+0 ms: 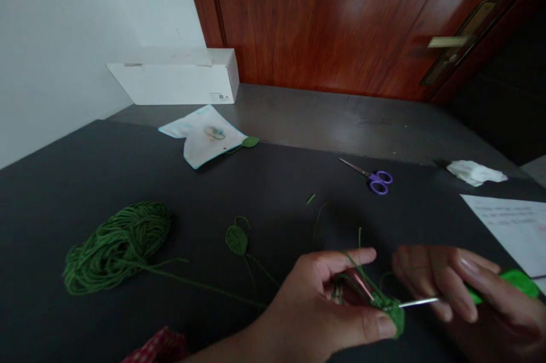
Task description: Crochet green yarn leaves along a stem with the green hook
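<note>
Between the thumb and fingers of my left hand [328,306] is a small green crochet piece [397,317], with loose yarn strands rising from it. My right hand [464,283] grips a crochet hook [420,301] by its bright green handle; the metal tip meets the crochet piece. From a green yarn skein [117,246] on the left, one strand runs across to my left hand. A finished-looking green crochet leaf [236,239] with yarn tails lies just beyond my left wrist.
Purple-handled scissors [377,180] lie further back, near a short green yarn scrap [311,198]. A white plastic packet [209,138] has another green leaf [250,141] at its edge. A white box [183,81] stands behind. Crumpled tissue [475,172] and a printed sheet [512,226] lie at right.
</note>
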A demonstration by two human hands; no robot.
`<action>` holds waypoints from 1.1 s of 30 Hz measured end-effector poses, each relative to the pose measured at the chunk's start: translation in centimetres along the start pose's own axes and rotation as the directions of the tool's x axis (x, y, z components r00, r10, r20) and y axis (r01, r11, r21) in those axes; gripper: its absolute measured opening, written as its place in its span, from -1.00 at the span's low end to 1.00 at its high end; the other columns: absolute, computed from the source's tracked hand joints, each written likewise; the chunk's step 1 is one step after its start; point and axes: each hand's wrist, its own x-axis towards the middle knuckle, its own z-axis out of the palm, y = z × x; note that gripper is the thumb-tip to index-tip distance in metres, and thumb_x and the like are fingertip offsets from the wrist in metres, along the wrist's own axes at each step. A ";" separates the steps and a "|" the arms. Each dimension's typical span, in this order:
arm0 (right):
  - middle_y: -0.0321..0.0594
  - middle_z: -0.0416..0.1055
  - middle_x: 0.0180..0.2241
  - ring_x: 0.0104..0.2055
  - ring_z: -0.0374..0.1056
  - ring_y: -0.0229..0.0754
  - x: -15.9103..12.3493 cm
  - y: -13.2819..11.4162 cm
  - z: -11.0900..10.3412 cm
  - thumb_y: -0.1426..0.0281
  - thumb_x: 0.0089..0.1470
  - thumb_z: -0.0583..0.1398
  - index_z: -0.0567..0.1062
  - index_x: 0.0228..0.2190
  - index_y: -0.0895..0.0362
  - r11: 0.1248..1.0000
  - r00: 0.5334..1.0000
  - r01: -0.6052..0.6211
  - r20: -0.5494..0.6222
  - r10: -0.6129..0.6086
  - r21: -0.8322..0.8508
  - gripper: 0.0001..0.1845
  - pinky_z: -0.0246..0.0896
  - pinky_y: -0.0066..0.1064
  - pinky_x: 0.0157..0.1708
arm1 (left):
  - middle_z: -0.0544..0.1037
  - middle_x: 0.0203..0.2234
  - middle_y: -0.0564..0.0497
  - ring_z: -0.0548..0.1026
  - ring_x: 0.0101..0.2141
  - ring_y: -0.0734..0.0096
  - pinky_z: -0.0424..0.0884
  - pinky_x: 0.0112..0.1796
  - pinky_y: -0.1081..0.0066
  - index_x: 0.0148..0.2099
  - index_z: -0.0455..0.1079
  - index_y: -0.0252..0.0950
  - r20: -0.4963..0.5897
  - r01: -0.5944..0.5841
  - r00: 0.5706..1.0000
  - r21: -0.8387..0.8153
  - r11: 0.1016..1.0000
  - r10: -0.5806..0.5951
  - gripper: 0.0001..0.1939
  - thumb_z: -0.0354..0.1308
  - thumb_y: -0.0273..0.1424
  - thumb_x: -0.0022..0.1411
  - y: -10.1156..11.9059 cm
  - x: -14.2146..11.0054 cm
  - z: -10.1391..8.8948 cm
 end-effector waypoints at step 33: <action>-0.22 0.33 -0.57 -0.50 0.26 -0.12 -1.3 0.5 -1.4 0.25 0.28 -0.07 0.46 -0.45 0.00 0.850 0.958 0.278 0.191 -0.213 -0.448 -0.61 0.17 -0.25 -0.51 | 0.55 -0.28 0.00 0.44 -0.35 0.42 0.32 -0.23 0.37 -0.05 0.49 -0.30 -0.209 -0.074 0.965 0.361 0.930 0.158 -0.52 0.33 -0.50 -0.11 0.8 -0.1 0.4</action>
